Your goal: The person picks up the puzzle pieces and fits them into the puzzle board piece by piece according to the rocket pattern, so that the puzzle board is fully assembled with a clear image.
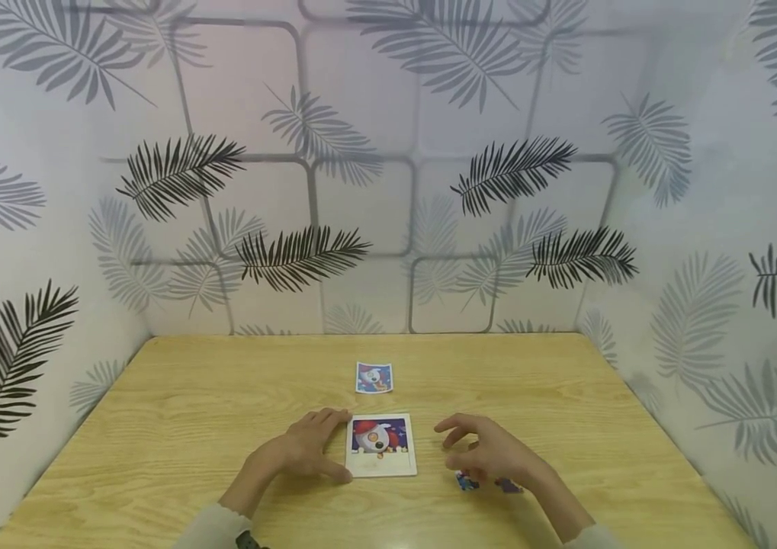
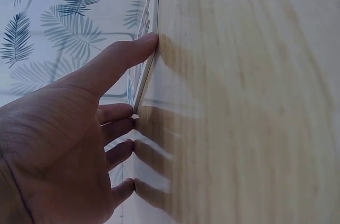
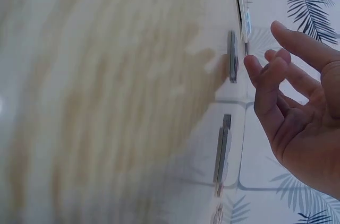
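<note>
A white-framed jigsaw board (image 1: 383, 467) lies flat on the wooden table; its upper part shows a cartoon figure in red, white and dark blue, its lower part a plain cream surface. My left hand (image 1: 306, 446) is at the board's left side, with the thumb by the near corner and a fingertip by the far one. In the left wrist view, the thumb (image 2: 119, 59) touches the board's edge. Loosely bent and holding nothing, my right hand (image 1: 491, 454) hovers over small dark blue jigsaw pieces (image 1: 467, 482), which it partly covers.
Behind the board lies a small picture card (image 1: 374, 377) with a similar cartoon. Thin grey-edged pieces (image 3: 223, 149) stand out from the table surface in the right wrist view. A leaf-patterned curtain (image 1: 374, 290) encloses the table (image 1: 223, 374) at the back and sides.
</note>
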Tool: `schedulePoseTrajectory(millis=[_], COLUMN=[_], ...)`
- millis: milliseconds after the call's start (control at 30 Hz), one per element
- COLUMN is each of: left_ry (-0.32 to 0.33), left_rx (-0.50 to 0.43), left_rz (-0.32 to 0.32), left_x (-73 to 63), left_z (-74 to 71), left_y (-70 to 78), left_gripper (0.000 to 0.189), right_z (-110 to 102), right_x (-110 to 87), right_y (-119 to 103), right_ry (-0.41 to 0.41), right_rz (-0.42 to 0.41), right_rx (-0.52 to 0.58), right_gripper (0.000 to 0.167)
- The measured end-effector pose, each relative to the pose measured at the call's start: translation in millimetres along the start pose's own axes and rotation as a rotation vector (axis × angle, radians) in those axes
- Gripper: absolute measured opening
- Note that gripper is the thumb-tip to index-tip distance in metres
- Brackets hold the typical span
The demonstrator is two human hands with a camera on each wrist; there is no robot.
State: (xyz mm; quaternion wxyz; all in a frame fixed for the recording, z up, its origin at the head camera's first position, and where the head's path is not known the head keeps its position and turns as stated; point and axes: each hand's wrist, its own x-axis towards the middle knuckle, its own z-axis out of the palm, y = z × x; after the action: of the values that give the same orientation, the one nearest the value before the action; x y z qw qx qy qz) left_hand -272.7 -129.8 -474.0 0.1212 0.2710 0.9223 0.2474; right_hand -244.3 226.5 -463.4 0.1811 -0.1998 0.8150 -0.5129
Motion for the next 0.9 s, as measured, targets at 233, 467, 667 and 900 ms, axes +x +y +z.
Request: schedulePoseTrajectory(millis=[233, 467, 667, 900], left_ry=[-0.004, -0.006, -0.012, 0.005], left_rx=[-0.001, 0.012, -0.005, 0.010], left_rz=[-0.012, -0.001, -0.032, -0.006], left_x=[3.5, 2.6, 3.1, 5.0], left_z=[2.6, 5.7, 2.6, 5.0], left_y=[-2.3, -4.7, 0.1, -5.1], left_gripper=[0.097, 0.097, 0.097, 0.097], right_z=[-6, -12, -14, -10], right_x=[-12.3, -23.4, -27.9, -25.6], right_y=[3, 6, 5, 6], right_ry=[-0.007, -0.017, -0.009, 0.019], right_rz=[0.029, 0.026, 0.029, -0.018], right_rx=[-0.043, -0.131, -0.186, -0.279], right_gripper=[0.046, 0.043, 0.042, 0.041])
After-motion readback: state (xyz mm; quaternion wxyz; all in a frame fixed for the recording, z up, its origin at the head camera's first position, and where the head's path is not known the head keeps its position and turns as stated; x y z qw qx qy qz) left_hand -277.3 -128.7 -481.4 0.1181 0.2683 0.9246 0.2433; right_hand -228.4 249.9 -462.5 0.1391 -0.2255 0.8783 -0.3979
